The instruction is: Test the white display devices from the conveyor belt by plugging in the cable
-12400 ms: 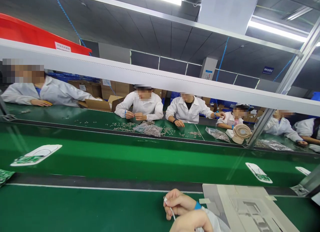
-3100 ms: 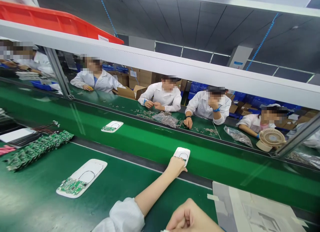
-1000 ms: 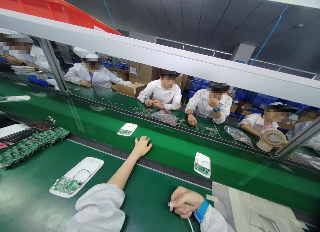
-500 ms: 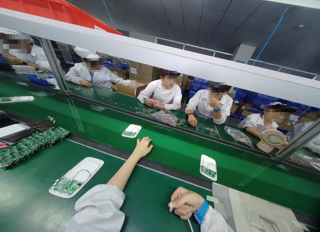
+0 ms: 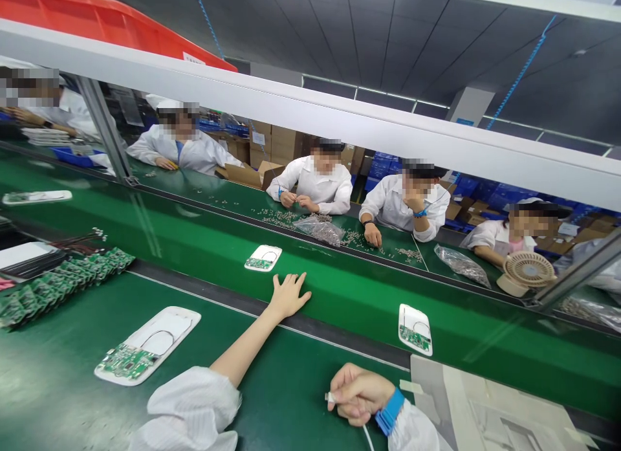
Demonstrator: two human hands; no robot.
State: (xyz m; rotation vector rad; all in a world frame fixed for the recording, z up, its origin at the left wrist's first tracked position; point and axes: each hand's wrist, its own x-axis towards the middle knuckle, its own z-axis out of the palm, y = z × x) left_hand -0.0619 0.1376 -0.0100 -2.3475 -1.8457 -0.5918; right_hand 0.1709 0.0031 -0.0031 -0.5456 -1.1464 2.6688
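White panel with a green circuit board lies at the far left on the glossy green belt, below a red bin on the overhead rail. Next comes a slanting row of circuit boards, and on the shiny green bench a nearer panel rests flat, a thin dark wire curving over its white part. Past the belt, co-workers in white coats sit along a far bench, cardboard boxes behind them under a dark panelled ceiling. A middle panel lies on the belt just beyond the left hand, whose fingers are spread and hold nothing; whether they touch the belt cannot be told. Further right, on the far bench, a clear bag of small parts sits among loose ones. Closer in, the right hand pinches a white plug between its fingers over the bench, its cable trailing below. A fourth panel lies on the belt beyond, near a pale sheet taped to the bench, and a beige fan stands on the far bench.
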